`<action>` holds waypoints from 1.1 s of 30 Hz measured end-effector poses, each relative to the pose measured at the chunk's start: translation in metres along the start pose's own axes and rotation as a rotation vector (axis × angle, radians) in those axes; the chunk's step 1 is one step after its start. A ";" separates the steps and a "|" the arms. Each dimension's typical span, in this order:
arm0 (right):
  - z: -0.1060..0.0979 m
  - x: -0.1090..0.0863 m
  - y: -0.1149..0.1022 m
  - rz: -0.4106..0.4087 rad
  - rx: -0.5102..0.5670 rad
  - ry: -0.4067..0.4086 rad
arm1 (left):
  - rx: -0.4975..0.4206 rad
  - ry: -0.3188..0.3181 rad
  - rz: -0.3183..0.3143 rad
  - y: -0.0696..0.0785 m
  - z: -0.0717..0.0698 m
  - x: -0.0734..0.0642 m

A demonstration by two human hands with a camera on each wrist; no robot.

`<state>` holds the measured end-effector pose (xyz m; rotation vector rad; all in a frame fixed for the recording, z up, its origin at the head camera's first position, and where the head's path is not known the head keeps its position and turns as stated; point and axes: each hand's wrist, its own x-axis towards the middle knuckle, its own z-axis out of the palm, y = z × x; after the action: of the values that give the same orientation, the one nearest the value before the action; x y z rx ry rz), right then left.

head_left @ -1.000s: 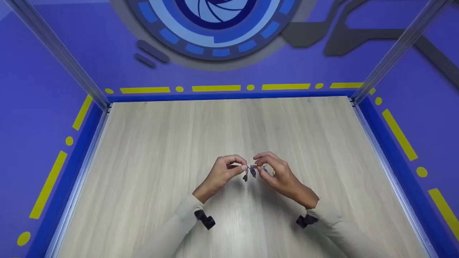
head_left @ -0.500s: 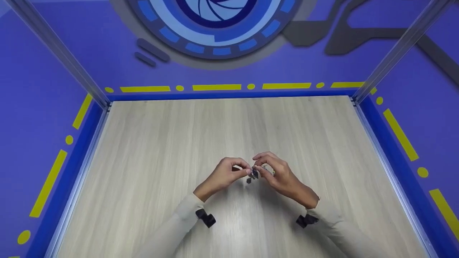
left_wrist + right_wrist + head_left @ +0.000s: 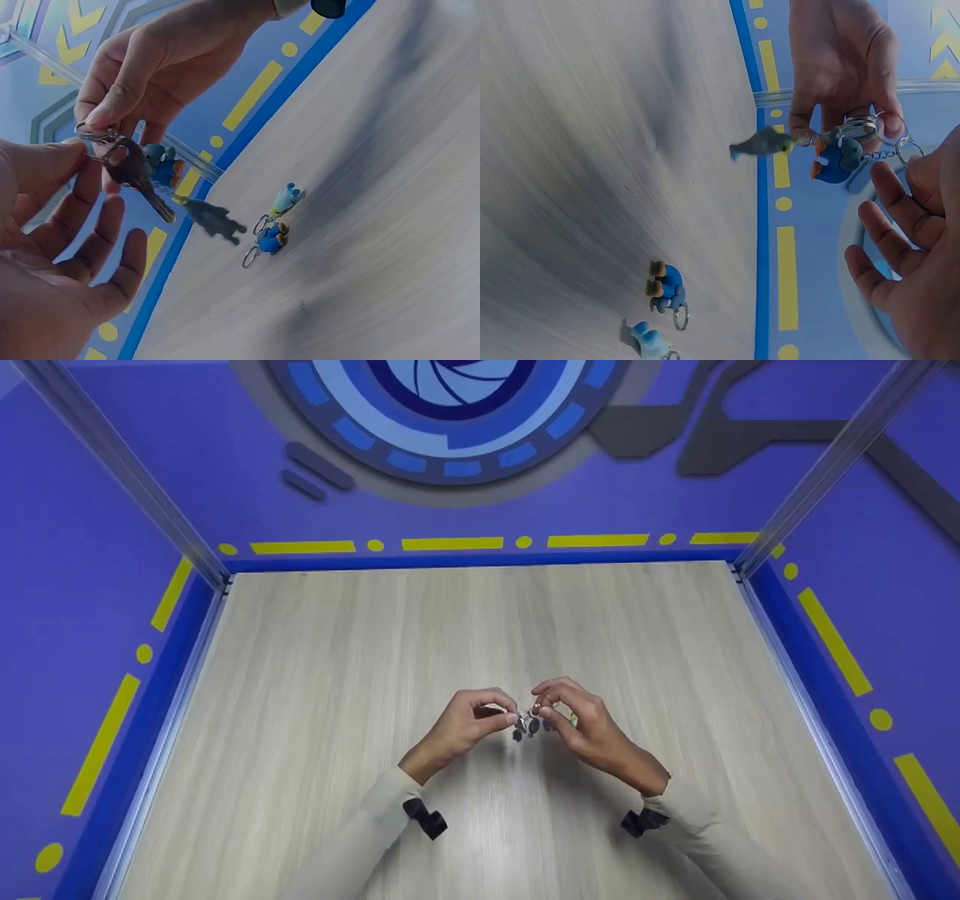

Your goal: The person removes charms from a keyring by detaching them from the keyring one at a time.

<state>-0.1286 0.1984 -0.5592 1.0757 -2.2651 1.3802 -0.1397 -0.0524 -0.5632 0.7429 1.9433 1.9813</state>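
Just above the table, my left hand (image 3: 465,727) pinches the rings of a bunch holding a key (image 3: 129,165) and small figurine keychains. My right hand (image 3: 581,720) faces it, thumb and finger pinching a metal key ring (image 3: 910,152) on the same bunch. A short chain runs from that ring to a blue elephant-like figurine (image 3: 832,163) with orange feet. Also hanging from the bunch is a slender grey-blue figurine (image 3: 214,220). Fingertips hide parts of the rings, so which ring carries which piece is hard to tell.
On the wooden table (image 3: 360,645) under the hands lie two loose keychains: a light-blue figurine (image 3: 285,199) and a blue one with orange feet (image 3: 271,238), each with a ring. Blue walls and metal rails (image 3: 825,690) border the table.
My left hand shifted slightly right towards the other hand, then back left. The dangling bunch turned and swung between them. My right hand stayed nearly in place.
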 end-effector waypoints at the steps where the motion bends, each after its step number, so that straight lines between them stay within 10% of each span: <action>1: 0.000 -0.001 0.000 0.017 0.002 -0.003 | -0.013 0.003 0.005 -0.001 0.000 0.000; 13: -0.002 -0.003 -0.005 0.197 0.192 0.001 | 0.021 0.001 -0.018 0.000 -0.003 -0.002; 33: -0.006 0.003 -0.005 0.044 0.087 0.004 | 0.125 -0.002 -0.015 0.014 0.000 0.004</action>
<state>-0.1276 0.2006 -0.5511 1.0545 -2.2573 1.5101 -0.1408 -0.0517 -0.5492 0.7573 2.0808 1.8628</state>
